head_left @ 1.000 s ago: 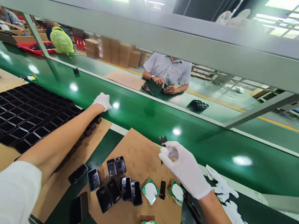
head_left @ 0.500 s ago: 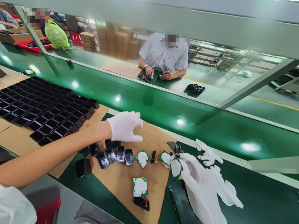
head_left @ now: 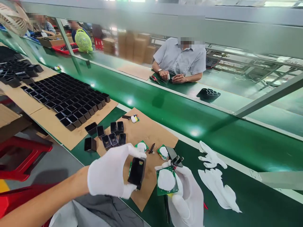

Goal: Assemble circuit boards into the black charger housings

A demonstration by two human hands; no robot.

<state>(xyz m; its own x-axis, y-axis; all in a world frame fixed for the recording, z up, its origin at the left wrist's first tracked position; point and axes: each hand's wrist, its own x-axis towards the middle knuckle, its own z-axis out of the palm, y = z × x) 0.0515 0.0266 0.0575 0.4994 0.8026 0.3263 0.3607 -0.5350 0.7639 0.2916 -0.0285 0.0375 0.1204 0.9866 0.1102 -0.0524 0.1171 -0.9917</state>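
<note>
Your left hand (head_left: 110, 173) has its fingers (head_left: 125, 150) wrapped round a black shell (head_left: 136, 171), thumb on top, holding it upright just above the near edge of the cardboard (head_left: 151, 130). Your right hand (head_left: 187, 195) is pinched shut on a green board (head_left: 167, 180) with a white pad on it, and a black plug piece (head_left: 174, 156) sticks up from the board's top end. Shell and board sit just beside each other, not touching.

My take: turn the shell so its open end faces the board. From here I can't tell which way the mouth points. Grip the board by its edges, off the white pad, and keep both over the bench (head_left: 248, 201) so nothing drops to the floor.

Containers: the rows of shells (head_left: 71, 94) at far left stand open side up and look empty. The loose shells (head_left: 113, 134) on the cardboard look empty too, though some are too dark to tell. Two more boards (head_left: 163, 151) lie between them and your hands. Spare gloves (head_left: 217, 179) lie to the right.
</note>
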